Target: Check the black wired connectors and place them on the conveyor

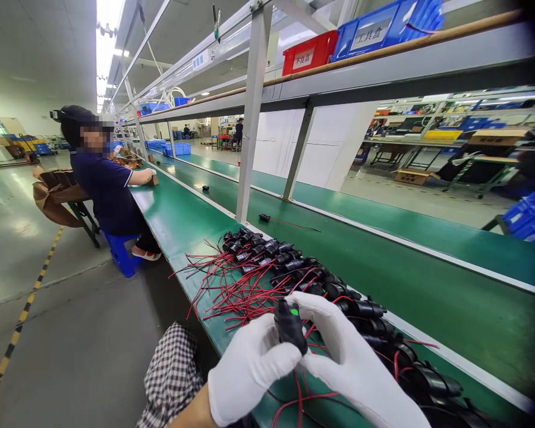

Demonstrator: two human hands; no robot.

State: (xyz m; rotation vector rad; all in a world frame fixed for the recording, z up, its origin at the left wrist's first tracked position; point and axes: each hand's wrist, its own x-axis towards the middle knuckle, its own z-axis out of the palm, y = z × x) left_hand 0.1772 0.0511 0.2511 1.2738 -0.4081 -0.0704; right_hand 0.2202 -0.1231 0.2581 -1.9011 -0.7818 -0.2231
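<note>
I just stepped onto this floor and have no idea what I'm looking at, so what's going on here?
A person in white gloves holds a small black plug-like part with a green spot between the left hand and right hand, above a green workbench. On the bench lies a long pile of similar black parts with red and black wires. Further down the line a seated co-worker in a dark shirt works at the same bench. A red bin and a blue bin sit on the shelf overhead.
</note>
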